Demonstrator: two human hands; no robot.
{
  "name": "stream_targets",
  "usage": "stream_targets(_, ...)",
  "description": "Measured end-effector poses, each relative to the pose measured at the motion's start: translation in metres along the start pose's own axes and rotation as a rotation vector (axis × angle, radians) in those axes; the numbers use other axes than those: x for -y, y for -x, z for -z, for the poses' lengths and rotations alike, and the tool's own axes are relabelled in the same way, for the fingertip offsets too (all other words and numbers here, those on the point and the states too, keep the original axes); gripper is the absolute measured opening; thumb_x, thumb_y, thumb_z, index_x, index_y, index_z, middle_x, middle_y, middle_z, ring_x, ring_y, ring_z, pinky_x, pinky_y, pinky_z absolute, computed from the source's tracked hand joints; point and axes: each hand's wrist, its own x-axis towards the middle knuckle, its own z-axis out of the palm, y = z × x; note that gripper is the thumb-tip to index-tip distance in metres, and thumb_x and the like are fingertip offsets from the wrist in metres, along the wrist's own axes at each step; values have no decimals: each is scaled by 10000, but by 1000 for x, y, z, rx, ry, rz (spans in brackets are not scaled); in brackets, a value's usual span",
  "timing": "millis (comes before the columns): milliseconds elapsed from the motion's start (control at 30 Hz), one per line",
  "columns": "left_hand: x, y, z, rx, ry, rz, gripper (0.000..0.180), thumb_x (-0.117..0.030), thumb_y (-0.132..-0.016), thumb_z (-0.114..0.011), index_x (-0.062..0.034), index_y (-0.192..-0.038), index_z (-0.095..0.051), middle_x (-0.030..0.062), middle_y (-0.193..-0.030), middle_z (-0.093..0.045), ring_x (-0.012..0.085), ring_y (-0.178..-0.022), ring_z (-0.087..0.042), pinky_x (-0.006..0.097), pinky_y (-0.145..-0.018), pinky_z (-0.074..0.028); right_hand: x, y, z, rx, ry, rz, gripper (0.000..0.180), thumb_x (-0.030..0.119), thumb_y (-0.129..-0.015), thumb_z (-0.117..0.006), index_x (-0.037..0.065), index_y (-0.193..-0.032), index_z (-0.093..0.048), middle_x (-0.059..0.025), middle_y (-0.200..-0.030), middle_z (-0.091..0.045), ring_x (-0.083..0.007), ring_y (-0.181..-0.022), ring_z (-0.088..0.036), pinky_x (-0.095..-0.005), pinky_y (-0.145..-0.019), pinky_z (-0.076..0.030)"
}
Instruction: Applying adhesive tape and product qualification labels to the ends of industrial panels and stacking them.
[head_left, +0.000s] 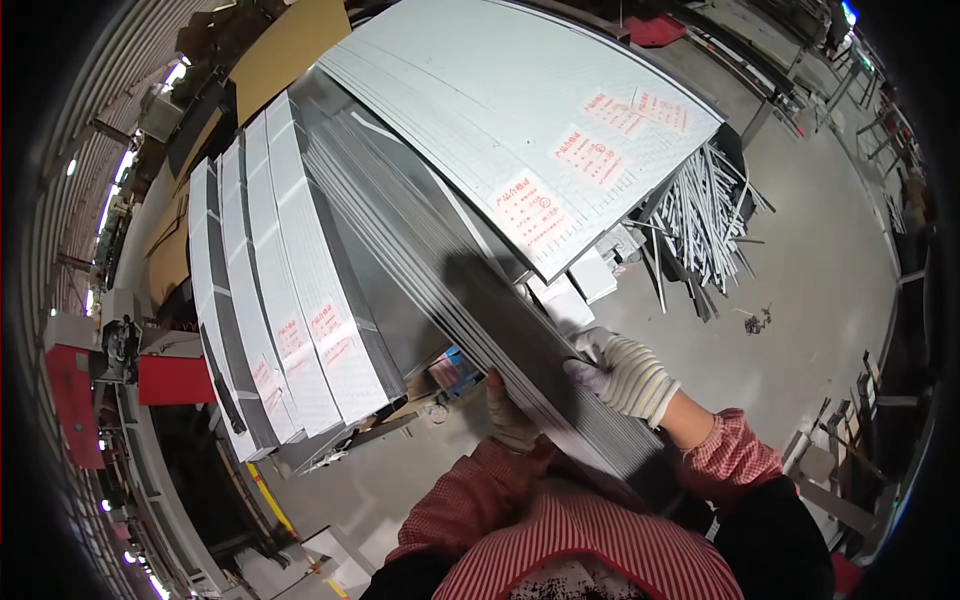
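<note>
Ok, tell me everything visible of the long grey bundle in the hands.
The long grey bundle looks like many thin, flat strips packed side by side, perhaps metal, partly shadowed. It slants from the person's waist up-left, between white-faced stacks and broad pale panels. The left hand and gloved right hand hold opposite sides.

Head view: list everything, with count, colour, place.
Long strips: one stack, grey, centre
Wrapped bundles: about four, white, left
Large sheets: one stack, whitish, top centre
Loose sticks: many, pale grey, right of sheets
Cardboard: several pieces, brown, upper left
Panels: two, red, far left
Floor: one, grey, below
Rim clutter: too small to tell
Apron: one, red-striped, bottom
Sleeves: two, red-checked, bottom
Left hand: one, shadowed, strips' left edge
Right hand: one, white glove, strips' right edge
</note>
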Motion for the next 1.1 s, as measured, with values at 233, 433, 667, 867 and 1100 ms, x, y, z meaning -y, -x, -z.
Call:
stream_targets(233,2,13,-45,-99,-172,137,830,-621,-827,-679,-102,-1435,-456,124,-1397,-530,311,-1300,-487,495,-1130,-361,-34,-20,-8,283,-105,73,692,593,-901,-583,-50,-1149,-641,-272,-974,-664,-405,-944,-648,-425,-856,-501)
stream_targets(433,-49,46,-60,-356,-563,-247,827,-664,-856,-613,-141,-1463,-408,63,-1405,-511,264,-1296,-486,445,-1092,-415,23,14,-28,295,159,122,720,579,-889,-603,-47,-1242,-563,-285,-886,-668,-420,-877,-668,-457,-789,-524)
stream_targets(667,-36,16,-61,48,-229,-204,764,-690,-925,-446,-110,-1423,-444,118,-1427,-473,290,-1192,-549,463,-1014,-476,74,56,-48,157,681,113,868,545,-853,-632,-150,-1325,-412,-315,-974,-641,-434,-862,-671,-530,-760,-516)
stream_targets(867,-29,-13,-46,119,-309,-72,663,-638,-942,-445,-100,-1324,-508,105,-1268,-552,276,-1073,-592,448,-932,-509,85,102,-61,17,827,118,892,582,-860,-587,-51,-1439,-342,-370,-1218,-528,-482,-1050,-612,-615,-955,-419)
stream_targets(1100,-90,-94,-9,129,-873,-298,565,-578,-963,-444,-89,-1209,-582,90,-1083,-643,259,-934,-643,430,-836,-547,82,82,-31,-333,449,398,704,413,-841,-716,-24,-1335,-471,-256,-1113,-608,-360,-849,-651,-475,-736,-518)
